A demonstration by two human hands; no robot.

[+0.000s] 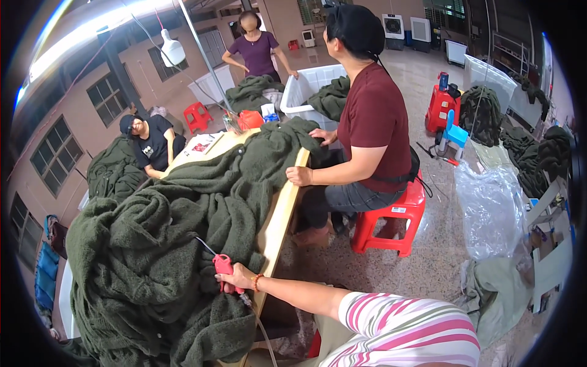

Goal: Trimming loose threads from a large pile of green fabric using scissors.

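My right hand [239, 278] reaches in from the lower right, its fingers wrapped round the handle of a red air blow gun [223, 264]. The gun's thin bent metal nozzle points up and left, its tip close against a heap of dark green knitted fabric [140, 263]. Below my hand, a pale hose [264, 336] hangs from the metal fitting at the end of the handle. A beaded bracelet circles my wrist, and a striped sleeve covers my upper arm. My left hand is out of sight.
A person in a maroon shirt [376, 110] sits on a red stool [394, 223] by the wooden table [275, 229], hands at its edge. Two others are farther back. A white bin [302, 88] holds green fabric. Clear plastic [489, 214] lies on the right.
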